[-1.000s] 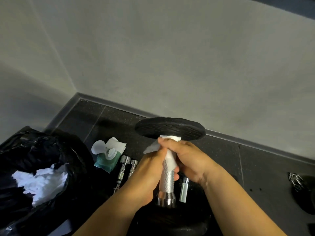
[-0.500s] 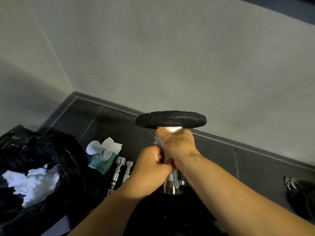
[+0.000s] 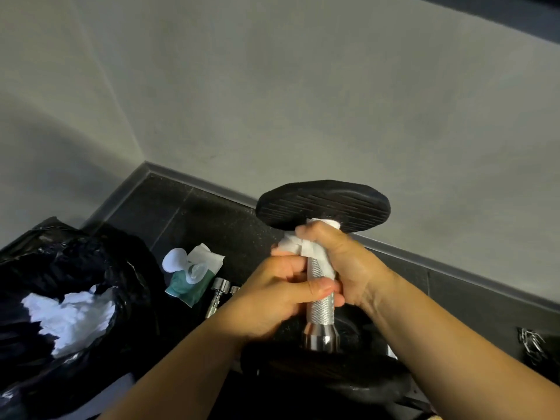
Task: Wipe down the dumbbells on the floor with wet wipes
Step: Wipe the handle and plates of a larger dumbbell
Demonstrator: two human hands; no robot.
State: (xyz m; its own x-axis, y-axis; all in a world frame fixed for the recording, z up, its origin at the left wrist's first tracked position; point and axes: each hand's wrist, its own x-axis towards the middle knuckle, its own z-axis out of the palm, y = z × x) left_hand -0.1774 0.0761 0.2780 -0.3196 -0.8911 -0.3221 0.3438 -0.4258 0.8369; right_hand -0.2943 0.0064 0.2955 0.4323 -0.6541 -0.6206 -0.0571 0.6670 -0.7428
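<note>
A dumbbell stands on end in front of me, its knurled silver handle (image 3: 320, 304) upright between a black top plate (image 3: 323, 204) and a black bottom plate (image 3: 333, 377) on the floor. A white wet wipe (image 3: 298, 247) is wrapped round the top of the handle just under the top plate. My right hand (image 3: 345, 262) grips the handle through the wipe. My left hand (image 3: 278, 295) holds the bare handle lower down, thumb across it.
A black rubbish bag (image 3: 75, 298) holding crumpled white wipes (image 3: 69, 313) sits at the left. A teal wet-wipe pack (image 3: 194, 274) with its lid open lies on the dark floor beside chrome bars (image 3: 216, 295). Metal clips (image 3: 533, 344) lie at the right. Grey walls meet behind.
My right hand has slid the wipe up toward the top plate, baring more of the knurled handle. The dumbbell has tilted a little, showing the plate's underside. My left hand still holds the handle.
</note>
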